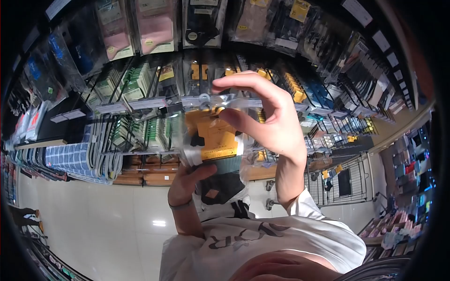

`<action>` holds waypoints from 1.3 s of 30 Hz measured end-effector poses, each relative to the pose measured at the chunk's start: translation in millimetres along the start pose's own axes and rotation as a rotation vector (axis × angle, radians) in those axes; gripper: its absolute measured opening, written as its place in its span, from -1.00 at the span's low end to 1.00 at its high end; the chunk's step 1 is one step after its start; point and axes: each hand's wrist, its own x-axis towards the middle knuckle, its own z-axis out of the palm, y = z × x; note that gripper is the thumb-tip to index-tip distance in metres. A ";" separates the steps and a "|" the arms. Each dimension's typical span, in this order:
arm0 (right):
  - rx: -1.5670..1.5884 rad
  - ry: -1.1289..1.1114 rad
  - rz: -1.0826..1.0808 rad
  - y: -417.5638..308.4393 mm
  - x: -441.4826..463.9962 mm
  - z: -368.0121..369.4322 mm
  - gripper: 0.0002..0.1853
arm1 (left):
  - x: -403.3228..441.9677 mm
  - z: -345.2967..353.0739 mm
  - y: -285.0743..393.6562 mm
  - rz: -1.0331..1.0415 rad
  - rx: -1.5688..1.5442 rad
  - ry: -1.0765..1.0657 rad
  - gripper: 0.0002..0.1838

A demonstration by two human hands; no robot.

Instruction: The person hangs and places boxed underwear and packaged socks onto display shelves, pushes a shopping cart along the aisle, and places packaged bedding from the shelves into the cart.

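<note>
A clear plastic package [218, 140] with an orange card and dark socks inside hangs upright before my chest. My left hand [190, 180] grips its lower left side, thumb across the front. Above the package's upper right, my right hand [267, 112] is curved with thumb and index finger apart. The thumb tip is close to the top of the package by the clear hanger tab. Whether it touches the plastic I cannot tell.
Racks of packaged socks [154, 28] hang ahead on hooks with price rails [154, 104]. Folded checked cloths [70, 159] lie at the left. A wire cart [347, 182] stands at the right on the pale floor [117, 220].
</note>
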 end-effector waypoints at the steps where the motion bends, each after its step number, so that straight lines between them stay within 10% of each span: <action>1: 0.004 -0.065 0.008 -4.1 3.7 -2.9 -0.57 | -1.7 6.4 2.4 0.008 0.058 -0.001 -0.33; 29: 0.052 -0.193 0.131 -3.4 3.5 -3.2 -0.90 | -5.2 -9.9 15.9 0.012 0.424 -0.252 -0.50; 39: 0.005 -0.184 0.309 6.4 -25.2 11.1 -0.90 | 30.4 42.1 -6.4 -0.035 -0.464 -0.498 -0.05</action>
